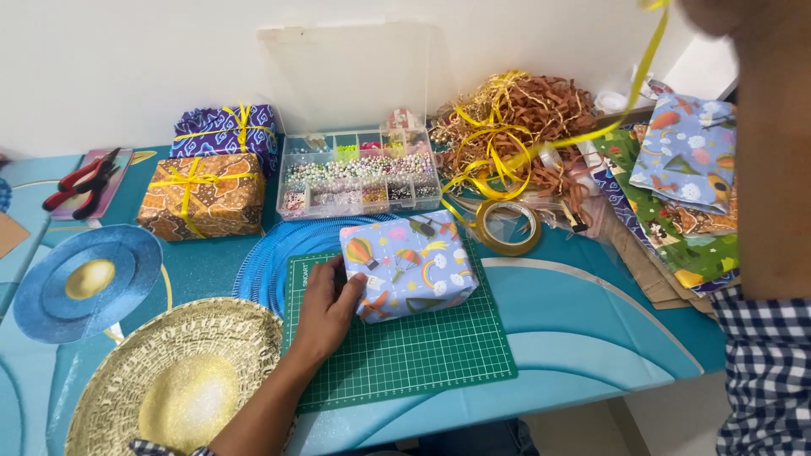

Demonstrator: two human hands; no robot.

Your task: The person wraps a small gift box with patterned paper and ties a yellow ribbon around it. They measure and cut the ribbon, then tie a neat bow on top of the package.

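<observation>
Currently the left hand (pixel 325 308) rests on the near-left side of the wrapped box (pixel 408 264), palm down, fingers loosely spread against the light-blue patterned paper; it steadies the box rather than clasping it. The box sits on the upper part of the green cutting mat (pixel 397 338), which lies on the blue table cover (pixel 583 329). The right hand is raised close to the camera at the upper right edge and only the forearm (pixel 773 143) and a checked sleeve (pixel 769 371) show, so how far that hand is closed cannot be told. A yellow ribbon (pixel 646 63) runs from that upper corner down to the heap of ribbon and brown paper shred (pixel 515 127) behind the box, which suggests the ribbon is being drawn out, though the grip itself is out of view. To do this well, keep the left palm flat so the box does not slide on the mat, and draw the ribbon clear of the tape roll (pixel 508 226) just beside the box and of the open bead organiser (pixel 359 173) behind it. Two ribboned gift boxes (pixel 211 173) stand well apart at the left.
</observation>
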